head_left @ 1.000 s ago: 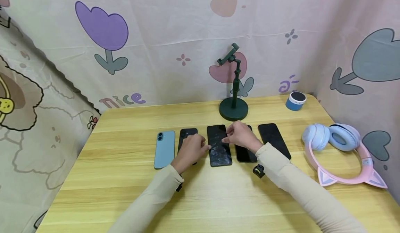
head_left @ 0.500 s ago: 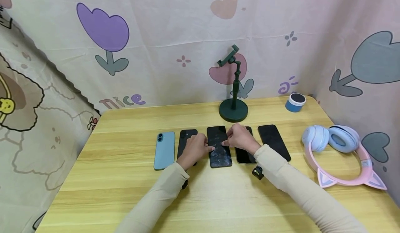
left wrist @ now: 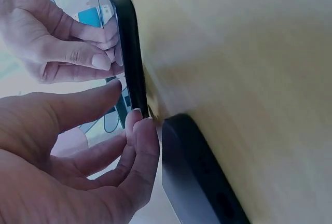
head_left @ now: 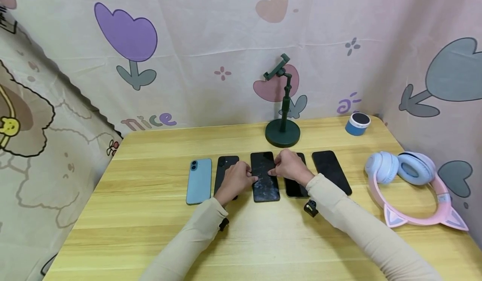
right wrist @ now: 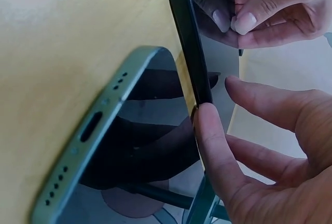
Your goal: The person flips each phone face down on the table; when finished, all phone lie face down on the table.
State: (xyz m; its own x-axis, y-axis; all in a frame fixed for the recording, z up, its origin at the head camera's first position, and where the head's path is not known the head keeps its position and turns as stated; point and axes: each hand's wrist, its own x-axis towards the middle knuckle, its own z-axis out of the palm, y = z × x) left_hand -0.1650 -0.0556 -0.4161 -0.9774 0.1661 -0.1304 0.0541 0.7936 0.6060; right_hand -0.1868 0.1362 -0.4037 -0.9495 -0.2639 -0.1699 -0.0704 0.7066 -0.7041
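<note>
A black smartphone (head_left: 266,192) lies screen up in the middle of a row on the table. My left hand (head_left: 235,179) is at its left long edge; in the left wrist view the curled fingertips (left wrist: 142,130) meet the edge and the thumb is by the screen. From the other side, my right hand (head_left: 291,165) has an index fingertip (right wrist: 206,117) against the right edge, its thumb a little off the glass. Partly under my left hand lies a dark phone (head_left: 222,163), camera side up. Beneath my right hand sits a phone with a pale green frame (right wrist: 96,123), screen up.
A light blue phone (head_left: 198,184) ends the row at left, another black phone (head_left: 331,171) at right. Behind stands a dark green phone stand (head_left: 283,133). A small blue-and-white cylinder (head_left: 357,126) and cat-ear headphones (head_left: 414,218) are at the right. Patterned cloth (head_left: 211,29) hangs behind.
My left hand has shifted slightly right, its thumb now over the middle phone's left edge. My right hand has moved very little. The phones look unmoved.
</note>
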